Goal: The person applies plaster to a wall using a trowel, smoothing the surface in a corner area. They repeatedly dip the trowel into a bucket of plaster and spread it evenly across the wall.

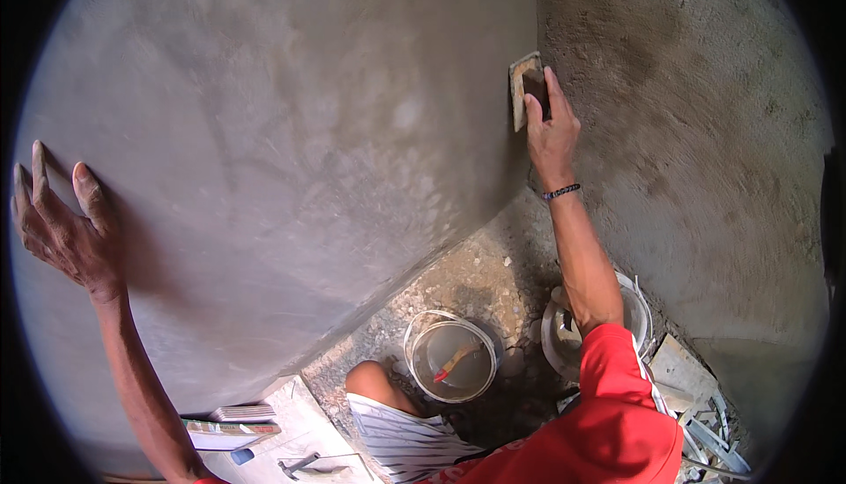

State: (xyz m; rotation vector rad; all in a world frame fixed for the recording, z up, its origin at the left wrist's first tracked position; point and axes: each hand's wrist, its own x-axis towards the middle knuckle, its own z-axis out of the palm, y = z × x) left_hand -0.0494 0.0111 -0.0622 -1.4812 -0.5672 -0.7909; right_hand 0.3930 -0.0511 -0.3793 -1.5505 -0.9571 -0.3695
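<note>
My right hand [553, 138] grips a plastering float [519, 98], a small rectangular block with a pale, worn edge. The float is held upright at the smooth grey wall [291, 114], close to the inside corner. A beaded bracelet [561, 191] circles my right wrist. Far to the left, my left hand [70, 233] has its fingers spread against or just off the same wall; contact is hard to tell. Nothing is in it.
Below on the gritty floor stands a white bucket [412, 362] with a red-handled brush [454, 362] inside. Another bucket [550, 336] is partly behind my right arm. Rubble and scraps [718, 444] lie at lower right. A hammer [301, 465] rests on a pale board [304, 418].
</note>
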